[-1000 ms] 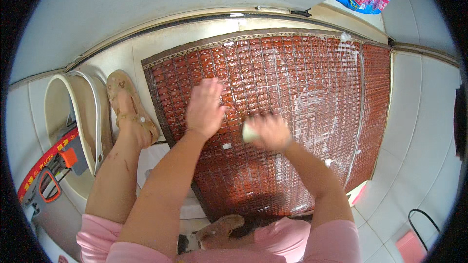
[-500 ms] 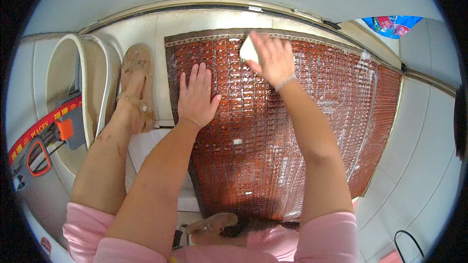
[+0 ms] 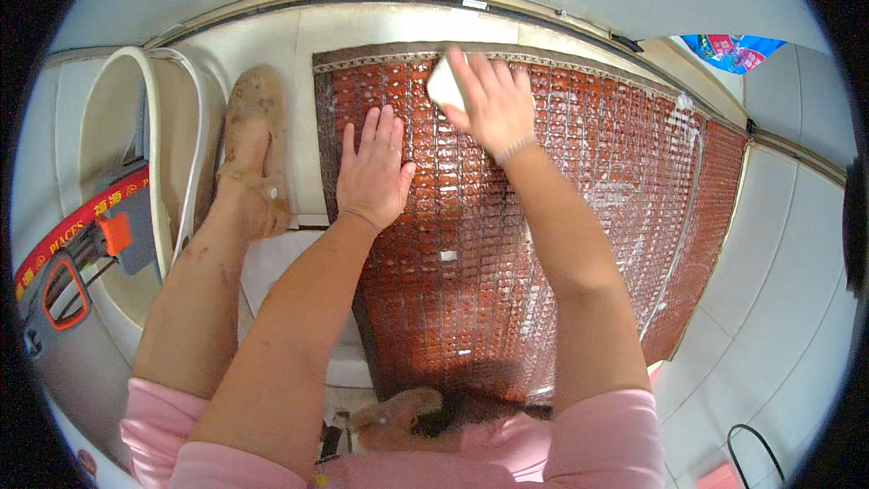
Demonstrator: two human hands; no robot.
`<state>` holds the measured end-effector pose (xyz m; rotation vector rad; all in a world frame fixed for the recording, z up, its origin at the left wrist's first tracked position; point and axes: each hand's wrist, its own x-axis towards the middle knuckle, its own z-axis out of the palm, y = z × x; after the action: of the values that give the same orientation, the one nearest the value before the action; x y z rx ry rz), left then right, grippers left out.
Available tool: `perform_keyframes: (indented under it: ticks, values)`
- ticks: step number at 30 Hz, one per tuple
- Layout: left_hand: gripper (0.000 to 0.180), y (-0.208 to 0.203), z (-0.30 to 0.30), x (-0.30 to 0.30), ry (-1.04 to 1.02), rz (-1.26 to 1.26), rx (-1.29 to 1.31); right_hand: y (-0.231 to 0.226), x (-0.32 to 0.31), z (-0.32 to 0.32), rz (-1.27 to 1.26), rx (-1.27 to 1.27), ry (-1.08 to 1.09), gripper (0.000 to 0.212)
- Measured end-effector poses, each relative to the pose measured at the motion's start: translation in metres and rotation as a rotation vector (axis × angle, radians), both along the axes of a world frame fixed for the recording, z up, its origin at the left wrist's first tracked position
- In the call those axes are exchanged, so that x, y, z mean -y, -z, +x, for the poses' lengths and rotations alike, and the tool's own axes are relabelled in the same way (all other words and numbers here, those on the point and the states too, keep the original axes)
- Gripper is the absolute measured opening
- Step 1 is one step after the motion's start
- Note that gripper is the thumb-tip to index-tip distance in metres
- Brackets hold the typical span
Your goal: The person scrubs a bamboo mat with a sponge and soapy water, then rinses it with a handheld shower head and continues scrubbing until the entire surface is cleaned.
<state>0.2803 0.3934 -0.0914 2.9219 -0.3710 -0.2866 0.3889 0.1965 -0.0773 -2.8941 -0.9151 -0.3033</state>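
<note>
A wet, reddish-brown mat of small linked tiles (image 3: 471,244) with a dark cloth border lies on the floor before me. My left hand (image 3: 373,170) rests flat on its left part, fingers stretched out and holding nothing. Close to the mat's far edge, my right hand (image 3: 496,107) is closed over a pale, flat block (image 3: 444,87) pressed against the tiles. The hand hides part of the block, and its exact kind cannot be made out. White suds (image 3: 686,118) streak the mat's right side.
My sandalled left foot (image 3: 257,149) stands beside the mat's left edge. A cream basin (image 3: 118,81) stands on its side further left, by a grey-and-orange tool (image 3: 68,294). A door track (image 3: 362,7) runs along the far side. A blue package (image 3: 735,52) is at far right.
My right hand and the pale block have shifted slightly left along the mat's far edge. The left hand stays flat on the tiles; the view has shifted a little.
</note>
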Motion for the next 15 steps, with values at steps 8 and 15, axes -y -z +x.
perform_keyframes:
  ticks: [8,15]
  values:
    - [0.071,0.004,-0.011,-0.054,-0.267,-0.063,0.04,-0.02,-0.025,-0.143,-0.385,-0.844,-0.299,0.077]
    - [0.065,0.008,-0.011,-0.049,-0.185,-0.063,0.076,0.0,-0.01,-0.166,-0.22,-0.623,-0.428,0.076]
